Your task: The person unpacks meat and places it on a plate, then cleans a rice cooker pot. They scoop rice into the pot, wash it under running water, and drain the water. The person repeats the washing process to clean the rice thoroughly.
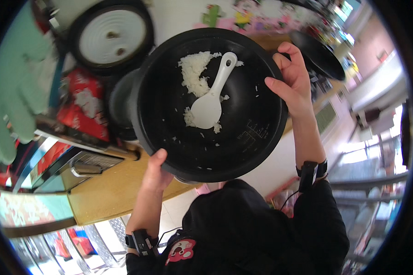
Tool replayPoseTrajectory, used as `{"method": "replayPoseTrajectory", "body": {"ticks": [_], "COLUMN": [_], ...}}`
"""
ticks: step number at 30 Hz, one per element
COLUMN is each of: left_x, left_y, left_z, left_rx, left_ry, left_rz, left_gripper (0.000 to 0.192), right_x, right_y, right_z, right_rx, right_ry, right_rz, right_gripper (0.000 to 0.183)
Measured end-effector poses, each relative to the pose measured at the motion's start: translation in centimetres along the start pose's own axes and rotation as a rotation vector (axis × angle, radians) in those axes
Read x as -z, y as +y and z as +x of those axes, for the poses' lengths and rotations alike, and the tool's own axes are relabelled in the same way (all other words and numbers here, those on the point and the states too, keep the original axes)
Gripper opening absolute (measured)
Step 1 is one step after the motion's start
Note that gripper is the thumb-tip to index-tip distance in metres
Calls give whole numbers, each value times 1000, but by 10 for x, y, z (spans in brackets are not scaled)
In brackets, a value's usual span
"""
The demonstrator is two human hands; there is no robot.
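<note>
A black rice cooker inner pot (247,151) is held up before my chest, its mouth facing me. My left hand (157,173) grips the rim at the lower left, thumb on the edge and fingers hidden behind. At the upper right my right hand (292,80) has its thumb over the rim, with some fingers curled beyond the edge. Cooked white rice (193,74) sticks to the bottom of the pot, and loose grains dot the wall. A white plastic rice paddle (208,106) lies inside, its bowl partly over a small clump of rice.
The rice cooker body (122,103) stands left of the pot, its lid (112,36) raised. A red bag (84,99) and a green glove (13,86) are farther left. A black pan (316,56) sits at the right, past my right hand. A wooden counter (103,196) runs below.
</note>
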State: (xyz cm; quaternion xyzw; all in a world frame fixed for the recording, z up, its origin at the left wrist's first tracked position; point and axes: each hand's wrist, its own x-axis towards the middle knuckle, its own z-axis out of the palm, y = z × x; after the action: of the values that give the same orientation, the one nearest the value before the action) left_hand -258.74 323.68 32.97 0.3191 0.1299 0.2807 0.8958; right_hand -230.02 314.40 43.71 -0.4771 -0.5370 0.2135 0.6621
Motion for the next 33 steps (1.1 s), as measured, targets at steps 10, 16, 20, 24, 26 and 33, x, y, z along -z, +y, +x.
{"method": "replayPoseTrajectory", "body": {"ticks": [10, 16, 20, 24, 26, 33], "left_x": [-161, -239, -310, -361, -382, -454], "left_y": [-221, -358, -457, -537, -575, -692], "left_z": [96, 140, 169, 197, 217, 320], "left_rx": [448, 660, 737, 798, 845, 1073], "left_ry": [-40, -149, -283, -354, -381, -337], "left_rz": [268, 304, 300, 419, 482, 577], "left_gripper": [53, 40, 34, 41, 48, 65], "right_x": [241, 355, 460, 529, 568, 729], "right_y": [-81, -12, -18, -59, -72, -26], "right_z": [-127, -234, -312, -366, -381, -374], "right_rx": [51, -493, -642, -920, -1013, -1004], "right_ry": [151, -445, -438, -353, -269, 88], "right_rz": [-1249, -1802, -1822, -1601, -1459, -1768], "right_gripper": [24, 20, 11, 10, 12, 7]}}
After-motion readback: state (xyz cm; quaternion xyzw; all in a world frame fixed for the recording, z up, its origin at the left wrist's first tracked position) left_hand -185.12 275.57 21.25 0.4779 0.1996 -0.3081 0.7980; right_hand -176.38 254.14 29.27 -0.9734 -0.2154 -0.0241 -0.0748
